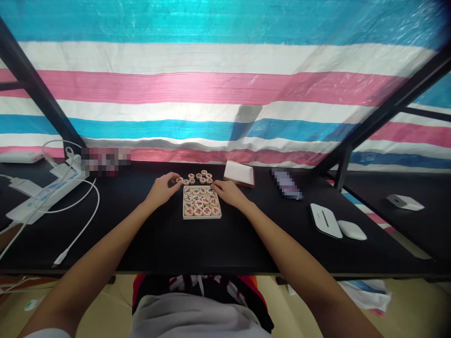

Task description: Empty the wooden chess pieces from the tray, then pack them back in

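The left hand (pixel 162 188) pinches a round piece (pixel 179 180) between thumb and fingers near the centre of the frame; the right hand (pixel 228 191) sits with its fingertips at the upper right corner of the box — whether they grip anything, I cannot tell. The hands are apart, one on either side of the shallow white box (pixel 202 217), which lies at the centre, filled with pale discs (pixel 198 211) marked in red and black characters. Just above it lie more loose discs (pixel 203 180) in small clusters. A lid-like tray (pixel 239 173), white inside, rests up and to the right. Farther right come a pixelated flat object (pixel 287 183), a white device (pixel 325 220) and a white mouse (pixel 352 230). Toward the left edge lies a white power strip (pixel 44 195) with cables — all on a black table (pixel 211 244). A striped sheet (pixel 211 87) fills the upper frame.
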`<state>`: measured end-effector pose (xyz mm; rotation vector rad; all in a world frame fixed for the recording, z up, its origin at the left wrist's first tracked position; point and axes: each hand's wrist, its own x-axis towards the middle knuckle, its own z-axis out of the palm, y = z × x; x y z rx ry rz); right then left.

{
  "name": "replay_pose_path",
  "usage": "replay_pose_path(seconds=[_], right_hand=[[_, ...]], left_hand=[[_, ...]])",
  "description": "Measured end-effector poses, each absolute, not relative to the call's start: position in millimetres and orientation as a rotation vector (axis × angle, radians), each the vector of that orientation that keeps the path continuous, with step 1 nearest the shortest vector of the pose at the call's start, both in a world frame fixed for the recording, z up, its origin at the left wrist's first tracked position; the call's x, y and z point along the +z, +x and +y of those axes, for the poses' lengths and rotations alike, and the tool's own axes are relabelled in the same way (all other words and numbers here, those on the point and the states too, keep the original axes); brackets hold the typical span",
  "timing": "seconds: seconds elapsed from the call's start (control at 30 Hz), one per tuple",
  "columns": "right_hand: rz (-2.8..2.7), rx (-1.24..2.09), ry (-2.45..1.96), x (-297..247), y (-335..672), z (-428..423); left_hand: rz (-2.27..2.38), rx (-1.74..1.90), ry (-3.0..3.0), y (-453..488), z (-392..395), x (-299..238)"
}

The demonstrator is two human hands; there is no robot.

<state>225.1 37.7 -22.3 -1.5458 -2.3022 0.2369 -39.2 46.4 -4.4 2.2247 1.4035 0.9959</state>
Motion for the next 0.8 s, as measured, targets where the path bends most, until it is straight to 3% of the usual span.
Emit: replay_pose_path(seconds=[0.8], right_hand=[[-2.317,0.261,-1.566,-20,225,36]], left_hand=[[1.06,1.008,2.697,-41,52,-17]])
